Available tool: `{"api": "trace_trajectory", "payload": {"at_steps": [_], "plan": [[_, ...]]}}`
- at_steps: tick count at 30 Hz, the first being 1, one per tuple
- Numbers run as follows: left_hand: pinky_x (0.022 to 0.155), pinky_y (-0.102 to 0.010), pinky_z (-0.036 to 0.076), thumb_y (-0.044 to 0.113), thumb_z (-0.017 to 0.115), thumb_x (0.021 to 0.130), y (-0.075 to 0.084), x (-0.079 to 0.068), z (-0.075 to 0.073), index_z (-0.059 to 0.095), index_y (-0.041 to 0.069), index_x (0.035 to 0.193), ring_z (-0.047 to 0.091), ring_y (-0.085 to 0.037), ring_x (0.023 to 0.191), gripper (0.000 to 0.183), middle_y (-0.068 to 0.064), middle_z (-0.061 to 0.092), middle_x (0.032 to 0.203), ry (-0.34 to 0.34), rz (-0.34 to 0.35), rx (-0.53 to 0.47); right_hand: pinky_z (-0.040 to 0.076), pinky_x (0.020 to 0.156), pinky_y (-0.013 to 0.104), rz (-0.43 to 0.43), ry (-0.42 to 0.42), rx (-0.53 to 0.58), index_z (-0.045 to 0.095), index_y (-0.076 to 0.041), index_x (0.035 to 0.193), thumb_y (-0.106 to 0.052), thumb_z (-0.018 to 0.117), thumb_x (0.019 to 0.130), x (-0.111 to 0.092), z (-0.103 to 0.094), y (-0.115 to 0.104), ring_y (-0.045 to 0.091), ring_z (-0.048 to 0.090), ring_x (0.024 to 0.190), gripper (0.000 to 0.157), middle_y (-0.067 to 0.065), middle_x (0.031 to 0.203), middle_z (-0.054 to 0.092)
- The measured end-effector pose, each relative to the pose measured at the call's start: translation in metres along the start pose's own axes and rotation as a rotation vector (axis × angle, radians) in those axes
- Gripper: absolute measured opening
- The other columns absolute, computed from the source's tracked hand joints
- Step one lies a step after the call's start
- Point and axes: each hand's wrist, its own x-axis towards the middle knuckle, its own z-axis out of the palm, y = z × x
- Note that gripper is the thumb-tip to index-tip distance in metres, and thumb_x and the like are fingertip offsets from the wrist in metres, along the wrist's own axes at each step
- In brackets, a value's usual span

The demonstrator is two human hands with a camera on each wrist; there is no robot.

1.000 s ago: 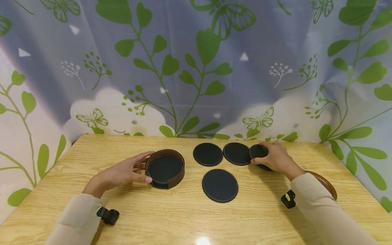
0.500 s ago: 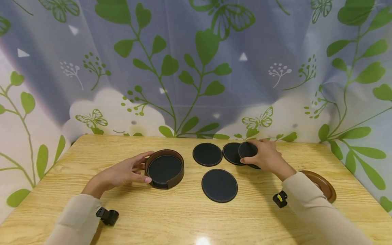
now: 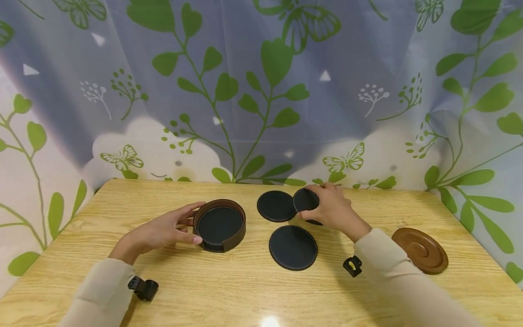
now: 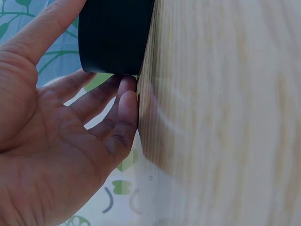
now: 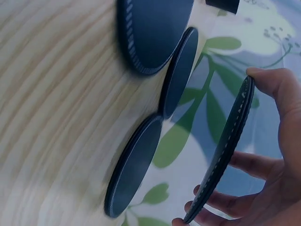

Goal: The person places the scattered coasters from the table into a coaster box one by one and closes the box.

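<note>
My left hand (image 3: 163, 231) rests against the left side of a brown round coaster holder (image 3: 236, 240), thumb at the front and fingers curled behind. Inside the holder lies a black stitched coaster (image 3: 220, 225); whether more lie under it is hidden. In the left wrist view the holder's dark wall (image 4: 115, 37) stands between thumb and fingers. My right hand (image 3: 333, 209) pinches another black coaster (image 5: 221, 150) by its rim, raised and tilted above the table. Beneath it lies a coaster (image 5: 134, 165), mostly covered in the head view. Two more coasters (image 3: 277, 206) lie flat, one of them nearer me (image 3: 293, 248).
A brown round lid-like disc (image 3: 421, 250) with a raised centre lies at the right of the wooden table (image 3: 245, 290), beyond my right sleeve. A leaf-patterned curtain (image 3: 261, 113) hangs along the table's back edge.
My right hand has moved left with the held coaster, from beside the back row to over its right coaster. The brown disc is now uncovered. My left hand and the holder stayed put.
</note>
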Motion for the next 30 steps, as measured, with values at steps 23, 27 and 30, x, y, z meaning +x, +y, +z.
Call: {"api": "trace_trajectory", "payload": {"at_steps": [23,27,30], "plan": [[0.114,-0.069,0.036,0.028,0.081,0.094,0.001,-0.001,0.000,0.016,0.017,0.170,0.030,-0.052,0.154,0.100,-0.025,0.036,0.166,0.007,-0.039,-0.012,0.033,0.108,0.079,-0.094,-0.015,0.057,0.049,-0.019,0.158,-0.051,0.080,0.090,0.007,0.023,-0.070,0.049,0.035,0.148,0.082,0.022,0.161,0.042],[0.113,-0.069,0.037,0.028,0.081,0.094,0.003,-0.001,0.000,0.016,0.018,0.170,0.030,-0.053,0.154,0.100,-0.025,0.036,0.166,0.004,-0.043,-0.016,0.034,0.109,0.076,-0.096,-0.020,0.068,0.049,-0.021,0.158,-0.052,0.080,0.090,0.008,0.027,-0.083,0.047,0.037,0.146,0.081,0.019,0.160,0.042],[0.114,-0.068,0.037,0.028,0.081,0.095,0.004,-0.002,0.000,0.015,0.017,0.170,0.029,-0.053,0.154,0.100,-0.025,0.035,0.166,0.004,-0.040,-0.018,0.034,0.109,0.075,-0.103,-0.022,0.082,0.049,-0.021,0.158,-0.052,0.081,0.089,0.009,0.031,-0.092,0.046,0.037,0.146,0.082,0.018,0.160,0.043]]}}
